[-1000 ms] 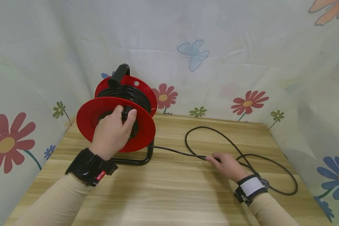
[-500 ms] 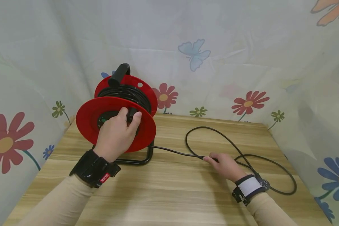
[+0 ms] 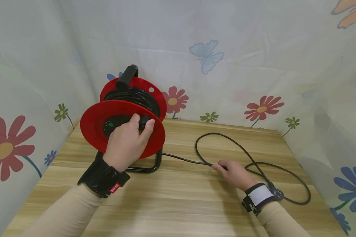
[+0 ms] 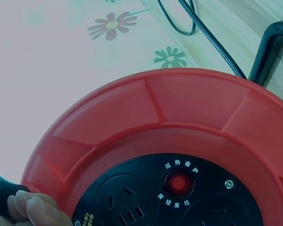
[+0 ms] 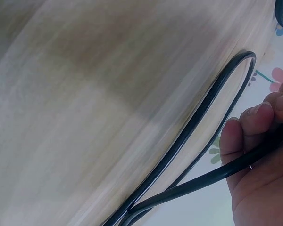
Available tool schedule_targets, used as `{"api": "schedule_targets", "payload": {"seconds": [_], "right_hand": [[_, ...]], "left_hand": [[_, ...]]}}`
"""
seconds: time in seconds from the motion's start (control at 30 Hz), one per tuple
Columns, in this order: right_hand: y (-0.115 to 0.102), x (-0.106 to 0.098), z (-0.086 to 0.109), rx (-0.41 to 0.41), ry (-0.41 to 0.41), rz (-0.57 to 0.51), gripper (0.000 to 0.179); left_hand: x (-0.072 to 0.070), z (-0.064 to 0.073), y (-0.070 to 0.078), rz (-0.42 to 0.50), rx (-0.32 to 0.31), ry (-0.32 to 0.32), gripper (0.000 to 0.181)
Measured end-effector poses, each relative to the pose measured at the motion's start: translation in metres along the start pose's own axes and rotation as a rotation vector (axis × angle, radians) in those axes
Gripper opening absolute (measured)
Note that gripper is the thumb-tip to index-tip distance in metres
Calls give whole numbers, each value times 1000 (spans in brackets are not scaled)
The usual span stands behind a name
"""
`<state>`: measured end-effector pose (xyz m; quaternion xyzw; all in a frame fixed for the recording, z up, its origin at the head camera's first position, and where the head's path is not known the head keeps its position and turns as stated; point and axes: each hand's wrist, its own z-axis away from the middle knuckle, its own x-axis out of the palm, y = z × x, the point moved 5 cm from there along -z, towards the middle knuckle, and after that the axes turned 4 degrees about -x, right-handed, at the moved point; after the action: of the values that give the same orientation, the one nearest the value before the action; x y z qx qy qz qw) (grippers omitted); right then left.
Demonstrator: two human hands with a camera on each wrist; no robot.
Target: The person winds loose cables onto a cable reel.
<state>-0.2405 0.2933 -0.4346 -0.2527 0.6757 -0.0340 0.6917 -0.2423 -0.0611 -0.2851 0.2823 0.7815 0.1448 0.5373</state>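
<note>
A red cable reel (image 3: 92, 126) stands upright on its black tube stand at the left in the head view, with black cable (image 3: 130, 94) wound on its drum. My left hand (image 3: 126, 143) grips the black knob (image 3: 143, 121) on the reel's front disc. In the left wrist view, a black socket panel (image 4: 146, 188) and a red button (image 4: 179, 183) sit in that disc. My right hand (image 3: 235, 176) holds the loose cable (image 3: 181, 158) to the right of the reel. In the right wrist view, the cable (image 5: 203, 179) passes through its curled fingers.
Loops of slack cable (image 3: 308, 194) lie on the wooden table (image 3: 178, 204) around and behind my right hand. The reel's black carry handle (image 3: 127, 77) sticks up on top. A flower-printed curtain (image 3: 240, 75) hangs close behind the table and along both sides.
My left hand has moved right with the knob as the disc turned; more of the socket panel shows. My right hand, still holding the cable, has shifted slightly left.
</note>
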Motion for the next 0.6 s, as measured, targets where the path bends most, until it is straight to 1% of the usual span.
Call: {"api": "schedule_targets", "payload": {"seconds": [0.37, 0.6], "right_hand": [[-4, 2, -2, -12, 2, 8, 45], [-9, 5, -5, -16, -7, -6, 45]], "left_hand": [[3, 2, 4, -9, -3, -27, 39], [11, 4, 7, -25, 14, -45, 40]]}}
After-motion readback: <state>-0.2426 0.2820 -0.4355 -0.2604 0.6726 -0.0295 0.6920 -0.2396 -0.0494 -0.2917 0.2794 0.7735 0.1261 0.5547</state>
